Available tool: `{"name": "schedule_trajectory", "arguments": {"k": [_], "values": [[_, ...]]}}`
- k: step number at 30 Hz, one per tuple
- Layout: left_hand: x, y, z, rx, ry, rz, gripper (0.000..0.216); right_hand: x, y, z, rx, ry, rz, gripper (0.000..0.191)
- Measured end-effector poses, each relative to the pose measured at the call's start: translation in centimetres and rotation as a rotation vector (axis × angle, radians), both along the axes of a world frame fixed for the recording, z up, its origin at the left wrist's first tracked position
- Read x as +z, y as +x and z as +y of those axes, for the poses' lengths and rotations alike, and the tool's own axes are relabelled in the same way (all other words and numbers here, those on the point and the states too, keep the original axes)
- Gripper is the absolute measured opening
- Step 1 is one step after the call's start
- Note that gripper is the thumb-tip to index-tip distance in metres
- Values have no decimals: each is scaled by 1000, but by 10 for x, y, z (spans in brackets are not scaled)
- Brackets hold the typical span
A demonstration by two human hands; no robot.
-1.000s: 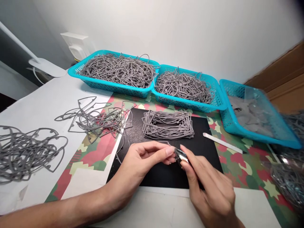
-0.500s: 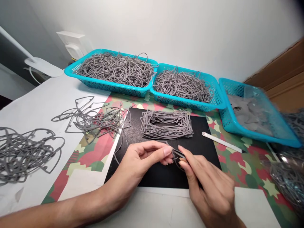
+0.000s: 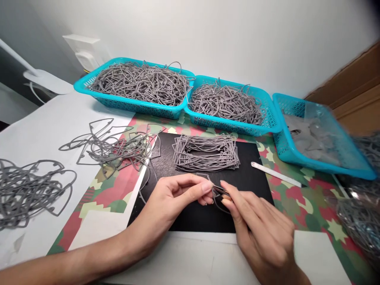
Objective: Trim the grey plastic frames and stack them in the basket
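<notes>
Between thumb and fingers, my left hand [image 3: 181,196] pinches a thin grey rubber gasket [image 3: 218,204], whose loop hangs partly hidden behind both hands. My right hand [image 3: 261,225] is closed around metal tweezers [image 3: 221,190], their tips meeting the gasket close to my left thumb. Both hands are over a black mat [image 3: 196,217]. Just beyond them on the mat lies a neat rectangular stack of grey gaskets [image 3: 206,163]. A loose tangle of gaskets [image 3: 121,152] spreads to the left of the stack.
Two blue baskets [image 3: 133,103] [image 3: 234,127] heaped with gaskets line the wall. A third blue basket [image 3: 323,164] holds flat grey pieces. A white strip [image 3: 276,174] lies right of the stack. Another gasket heap [image 3: 32,190] is far left; bagged gaskets [image 3: 359,221] are at right.
The whole view has shifted slightly, moving the scene a little left and up. The tweezers have tilted a little at the gasket; both hands keep their grip.
</notes>
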State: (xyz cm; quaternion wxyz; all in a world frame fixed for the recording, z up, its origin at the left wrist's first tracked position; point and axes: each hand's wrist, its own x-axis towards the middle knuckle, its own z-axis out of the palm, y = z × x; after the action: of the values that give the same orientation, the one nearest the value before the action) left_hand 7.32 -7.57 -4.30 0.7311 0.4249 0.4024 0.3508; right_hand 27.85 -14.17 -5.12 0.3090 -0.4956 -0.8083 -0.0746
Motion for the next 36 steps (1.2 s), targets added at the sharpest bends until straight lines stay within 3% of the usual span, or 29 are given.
{"name": "schedule_trajectory", "arguments": {"k": [36], "values": [[-5, -1, -1, -37, 44, -24, 20, 0, 0, -1, 7, -8, 32, 27]]}}
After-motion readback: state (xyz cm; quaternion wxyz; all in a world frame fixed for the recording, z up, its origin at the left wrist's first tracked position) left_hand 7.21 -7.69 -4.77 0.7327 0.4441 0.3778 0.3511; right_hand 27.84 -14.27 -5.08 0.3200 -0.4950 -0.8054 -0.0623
